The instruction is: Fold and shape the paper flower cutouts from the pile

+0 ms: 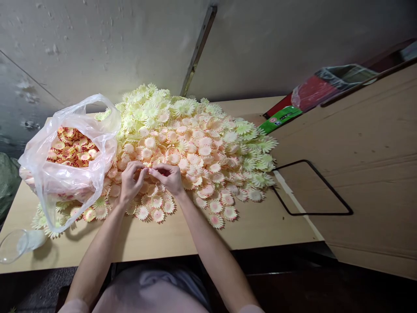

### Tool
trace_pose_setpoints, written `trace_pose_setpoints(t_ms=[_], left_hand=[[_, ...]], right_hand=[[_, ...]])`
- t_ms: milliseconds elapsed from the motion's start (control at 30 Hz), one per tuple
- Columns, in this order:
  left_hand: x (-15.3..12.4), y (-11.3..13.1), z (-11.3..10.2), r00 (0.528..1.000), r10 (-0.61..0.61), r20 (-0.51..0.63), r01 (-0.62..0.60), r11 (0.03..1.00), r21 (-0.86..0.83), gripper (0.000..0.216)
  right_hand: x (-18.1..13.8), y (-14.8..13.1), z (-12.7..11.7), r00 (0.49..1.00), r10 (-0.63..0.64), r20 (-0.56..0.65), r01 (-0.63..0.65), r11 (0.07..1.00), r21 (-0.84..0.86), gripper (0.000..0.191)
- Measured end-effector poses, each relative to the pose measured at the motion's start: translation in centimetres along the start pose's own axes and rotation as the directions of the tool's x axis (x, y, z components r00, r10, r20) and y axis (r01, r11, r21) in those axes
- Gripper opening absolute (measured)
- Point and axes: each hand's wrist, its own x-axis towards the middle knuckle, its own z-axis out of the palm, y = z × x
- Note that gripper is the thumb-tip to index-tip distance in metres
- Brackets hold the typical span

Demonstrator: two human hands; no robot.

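Observation:
My left hand [130, 181] and my right hand [170, 178] meet over the front of a large heap of artificial flower heads [198, 152]. On each hand the thumb and fingers are pinched together, the tips nearly touching. Whatever lies between the fingertips is too small and hidden to make out. The flower heads are flat with toothed petals, pale pink in the middle of the heap and pale yellow-green at its back and right. Left of my hands stands an open white plastic bag [70, 178], holding many smaller red-and-yellow flower pieces [73, 148].
A clear cup [14, 246] lies at the left front of the wooden table [257, 228]. At the right are a cardboard sheet [368, 152], a thin black frame [321, 214], and a red box [312, 92] with a green label. A grey wall [130, 48] rises behind.

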Motion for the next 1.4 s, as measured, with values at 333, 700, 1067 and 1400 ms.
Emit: trace_pose_setpoints(t_ms=[333, 700, 1067, 1400], left_hand=[[0.0, -0.2, -0.1, 0.999, 0.042, -0.033, -0.041, 0.999, 0.032, 0.01], [0.0, -0.9, -0.1, 0.993, 0.116, 0.013, -0.116, 0.992, 0.055, 0.011], [0.0, 0.3, -0.3, 0.994, 0.024, 0.106, -0.017, 0.998, -0.066, 0.021], [-0.1, -0.1, -0.3, 0.997, -0.038, 0.07, 0.048, 0.988, -0.145, 0.017]], right_hand=[[-0.1, 0.1, 0.2, 0.999, 0.029, 0.038, -0.025, 0.996, -0.082, 0.021], [0.2, 0.4, -0.2, 0.994, 0.106, -0.009, -0.104, 0.987, 0.12, 0.021], [0.2, 0.2, -0.3, 0.988, 0.137, 0.068, -0.141, 0.988, 0.061, 0.02], [0.1, 0.9, -0.4, 0.982, 0.123, 0.142, -0.131, 0.99, 0.046, 0.023]])
